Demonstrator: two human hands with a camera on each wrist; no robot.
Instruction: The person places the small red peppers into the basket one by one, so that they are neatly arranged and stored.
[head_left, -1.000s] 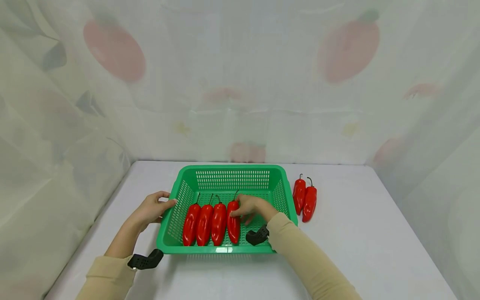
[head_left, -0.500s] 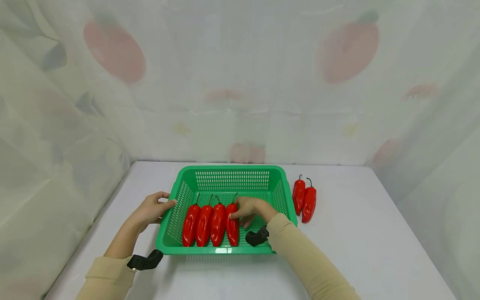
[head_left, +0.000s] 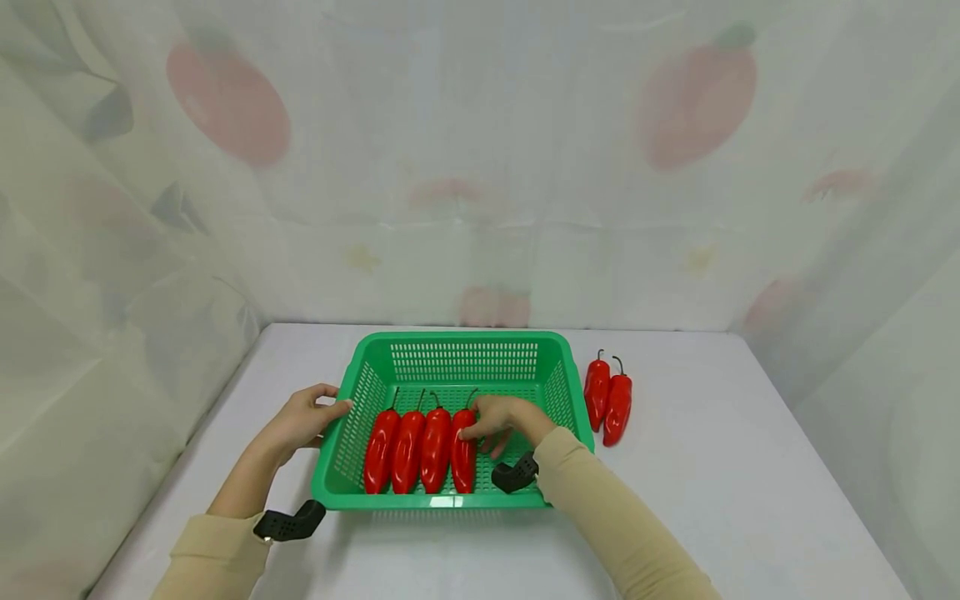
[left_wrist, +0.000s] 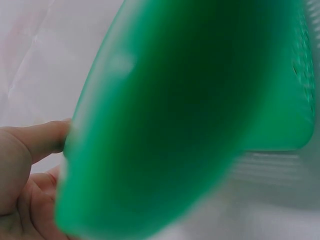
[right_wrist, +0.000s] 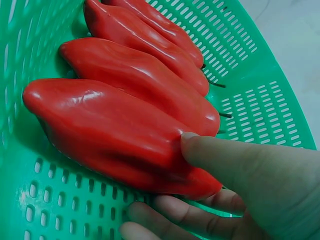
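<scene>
A green plastic basket (head_left: 465,337) stands on the table, with several red chili peppers (head_left: 408,454) lying side by side in its left half. My left hand (head_left: 302,419) grips the basket's left rim, thumb on top. In the left wrist view the blurred green rim (left_wrist: 80,150) covers part of that hand. With its thumb and fingers, my right hand (head_left: 504,418) holds the rightmost chili pepper (head_left: 463,467) near its stem end. The right wrist view shows the thumb (right_wrist: 215,155) on top of this pepper and the fingers below, along its side.
Two more red chili peppers (head_left: 618,408) lie together on the white table (head_left: 735,467), right of the basket. Pale curtains (head_left: 480,167) with fruit prints hang behind and at both sides of the table.
The chili pepper in my right hand has shifted slightly left, closer to the row beside it. My left hand keeps its grip on the basket rim.
</scene>
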